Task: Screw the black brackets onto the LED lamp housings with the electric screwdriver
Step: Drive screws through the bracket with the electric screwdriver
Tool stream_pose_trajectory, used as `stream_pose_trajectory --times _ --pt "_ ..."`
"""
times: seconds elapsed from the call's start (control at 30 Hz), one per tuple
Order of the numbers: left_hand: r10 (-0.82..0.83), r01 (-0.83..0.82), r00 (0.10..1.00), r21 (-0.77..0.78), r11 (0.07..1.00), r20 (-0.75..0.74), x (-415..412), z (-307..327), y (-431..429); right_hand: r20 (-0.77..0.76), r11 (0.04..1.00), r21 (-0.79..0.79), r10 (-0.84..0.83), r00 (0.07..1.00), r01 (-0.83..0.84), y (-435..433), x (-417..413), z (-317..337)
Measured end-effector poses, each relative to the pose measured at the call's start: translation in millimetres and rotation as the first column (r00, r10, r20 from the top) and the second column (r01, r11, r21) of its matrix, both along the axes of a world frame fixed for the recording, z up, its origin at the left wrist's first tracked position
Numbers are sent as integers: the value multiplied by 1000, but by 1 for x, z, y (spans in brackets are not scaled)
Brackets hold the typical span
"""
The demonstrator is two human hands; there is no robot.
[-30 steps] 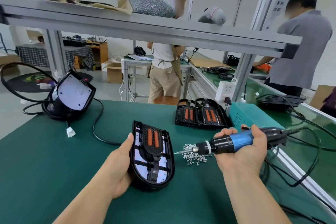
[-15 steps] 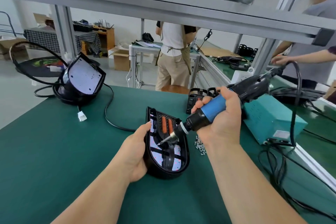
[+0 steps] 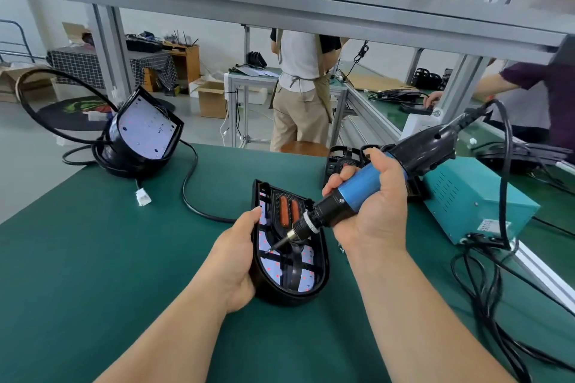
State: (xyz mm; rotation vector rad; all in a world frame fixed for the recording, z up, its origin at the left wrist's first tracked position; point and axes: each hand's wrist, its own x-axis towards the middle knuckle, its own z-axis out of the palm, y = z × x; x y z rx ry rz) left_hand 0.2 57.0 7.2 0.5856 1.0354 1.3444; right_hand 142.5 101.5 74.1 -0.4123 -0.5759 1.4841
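Right hand [image 3: 373,214]: fingers curled tight round the blue barrel of the electric screwdriver [image 3: 357,190].
Tool axis: slanted, with the corded end up and away to the right and the bit down and to the left.
Bit tip [image 3: 273,247]: at or just above the left-centre part of the black bracket [image 3: 292,270]. Whether a screw sits on it is too small to tell.
Black bracket: lies inside the LED lamp housing [image 3: 325,258], long axis running away from the person, two orange strips [image 3: 283,211] at its far end.
LED lamp housing: open side up on the green bench mat [image 3: 124,258], between the two hands, rounded end nearest the person.
Left hand [image 3: 236,258]: holds the housing's left rim, thumb over the edge; the fingers beneath are hidden.
Key relation: the fixing point lies down and left of the right grip, on the side nearer the left hand. The tool probably needs to stand more upright over the hole.
Further out: a teal power box [image 3: 466,202] to the right and a second housing [image 3: 146,130] at far left.
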Motion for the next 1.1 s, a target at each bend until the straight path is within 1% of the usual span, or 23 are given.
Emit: stream_pose_trajectory --times 0.1,0.17,0.3,0.37,0.43,0.53,0.7,0.87,1.1 --pt "12 -12 1000 0 1000 -17 2 1 0 27 999 44 28 999 -29 -1 -3 4" --pt "20 -20 1000 -4 1000 -19 3 2 0 67 993 109 47 997 -54 -1 -7 7" --pt "37 -37 999 -12 999 4 4 4 -2 261 944 310 35 965 -118 -5 -22 17" --pt "36 -36 999 -13 999 18 4 3 -3 335 923 355 26 942 -152 -8 -29 22" --pt "35 -34 999 -17 999 40 3 3 -4 364 923 357 1 932 -141 -9 -34 24" --pt "25 -23 997 -30 999 78 2 5 -6 368 931 350 -34 929 -104 -9 -35 22" --pt "21 -17 996 -41 999 91 3 6 -5 345 961 262 -12 938 -84 -9 -30 20" --pt "27 -23 996 -45 999 87 3 6 -5 333 965 259 -43 942 -48 -7 -31 19" --pt "24 -20 995 -46 999 99 3 6 -5 312 959 275 -23 950 -67 -7 -29 18"
